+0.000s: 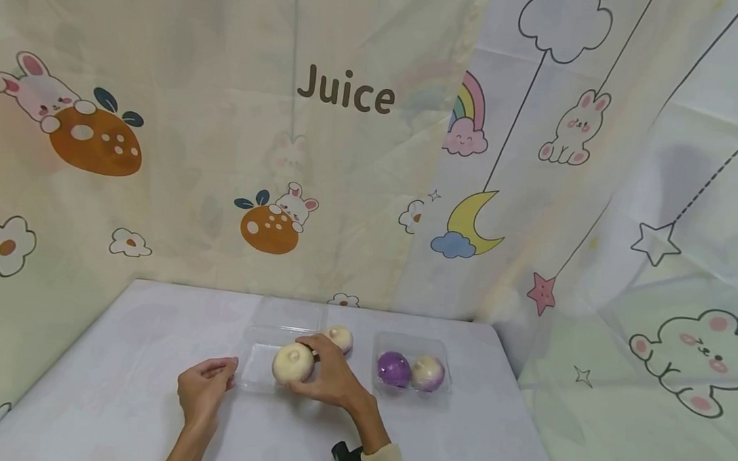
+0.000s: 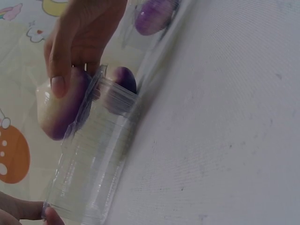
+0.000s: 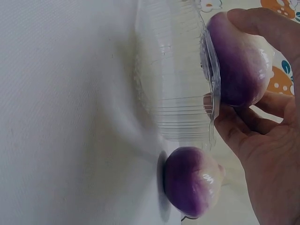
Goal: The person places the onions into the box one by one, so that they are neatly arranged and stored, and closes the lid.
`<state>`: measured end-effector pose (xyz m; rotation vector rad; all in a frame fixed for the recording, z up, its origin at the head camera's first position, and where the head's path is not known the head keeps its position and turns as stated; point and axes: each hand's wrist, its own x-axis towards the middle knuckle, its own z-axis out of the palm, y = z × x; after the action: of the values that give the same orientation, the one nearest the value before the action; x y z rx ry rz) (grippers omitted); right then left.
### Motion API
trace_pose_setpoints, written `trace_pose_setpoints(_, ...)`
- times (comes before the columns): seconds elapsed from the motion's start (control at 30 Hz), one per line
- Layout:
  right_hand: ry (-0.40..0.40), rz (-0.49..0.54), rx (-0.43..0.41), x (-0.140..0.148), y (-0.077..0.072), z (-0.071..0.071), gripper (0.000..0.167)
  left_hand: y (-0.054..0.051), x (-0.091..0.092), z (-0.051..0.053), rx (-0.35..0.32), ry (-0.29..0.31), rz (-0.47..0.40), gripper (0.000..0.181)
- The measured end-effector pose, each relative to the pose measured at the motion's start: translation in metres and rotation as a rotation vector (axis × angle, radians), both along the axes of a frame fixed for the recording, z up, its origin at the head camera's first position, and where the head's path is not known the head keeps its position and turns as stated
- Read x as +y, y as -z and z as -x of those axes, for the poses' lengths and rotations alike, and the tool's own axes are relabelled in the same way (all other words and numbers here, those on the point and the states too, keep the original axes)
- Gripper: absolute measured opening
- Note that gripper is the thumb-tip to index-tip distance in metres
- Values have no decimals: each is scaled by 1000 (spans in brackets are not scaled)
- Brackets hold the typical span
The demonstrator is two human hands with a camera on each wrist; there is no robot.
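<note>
My right hand grips a white-and-purple turnip, fingers on one side and thumb on the other. It holds the turnip at the rim of a clear plastic box, over its right part. At the box's left edge, my left hand pinches the rim between thumb and finger, as the left wrist view shows. The box's lid lies folded back on the far side. Another turnip rests on the table just right of the box, partly hidden by my right hand in the head view.
To the right stands a second clear plastic box holding a purple round vegetable and a pale turnip. A white cloth covers the table. Printed curtains hang behind it. A black device sits by my right sleeve.
</note>
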<state>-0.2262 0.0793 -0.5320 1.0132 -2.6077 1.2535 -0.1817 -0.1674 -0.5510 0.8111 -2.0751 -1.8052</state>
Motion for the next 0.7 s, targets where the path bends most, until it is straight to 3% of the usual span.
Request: trace_pose_setpoints(0.7, -17, -24, 21, -10, 5, 7, 73, -2, -1, -2, 18, 14, -6, 24)
